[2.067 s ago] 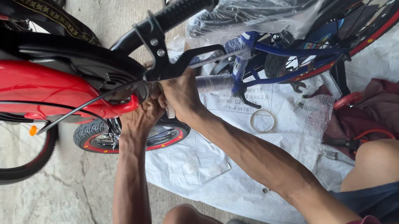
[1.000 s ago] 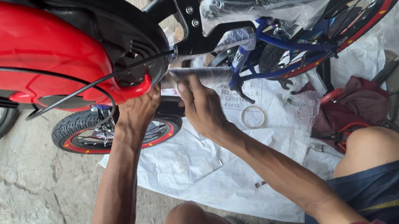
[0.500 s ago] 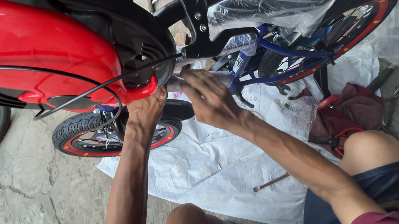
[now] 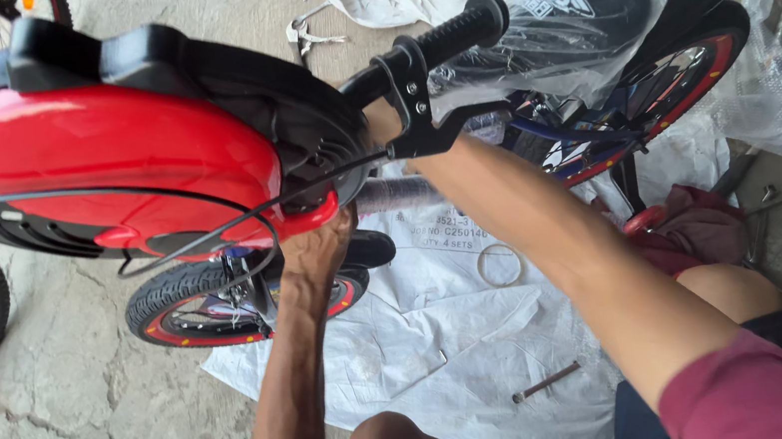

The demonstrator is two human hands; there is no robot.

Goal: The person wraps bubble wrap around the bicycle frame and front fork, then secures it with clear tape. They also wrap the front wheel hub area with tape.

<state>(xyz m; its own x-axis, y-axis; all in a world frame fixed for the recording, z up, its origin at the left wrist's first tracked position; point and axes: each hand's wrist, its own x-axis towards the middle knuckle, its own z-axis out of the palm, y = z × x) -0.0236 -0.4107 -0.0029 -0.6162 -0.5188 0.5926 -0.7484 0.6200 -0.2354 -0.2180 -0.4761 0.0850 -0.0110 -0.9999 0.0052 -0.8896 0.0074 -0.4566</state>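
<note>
Reaching up beneath the red front cover, the left hand presses its curled fingers against the cover's lower edge, at about 9 o'clock from the handlebar stem. The right hand lies hidden behind the black brake lever; its fingers cannot be told. The handlebar grip runs toward 2 o'clock, nearer the right hand.

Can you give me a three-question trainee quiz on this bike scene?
1. True or false: the left hand is under the red front cover.
2. Which lies on the white sheet? A) a thin ring B) a helmet C) a pump
3. Is the right hand visible? It is hidden behind the ____ lever.

Key: 1 true; 2 A; 3 brake.
</note>
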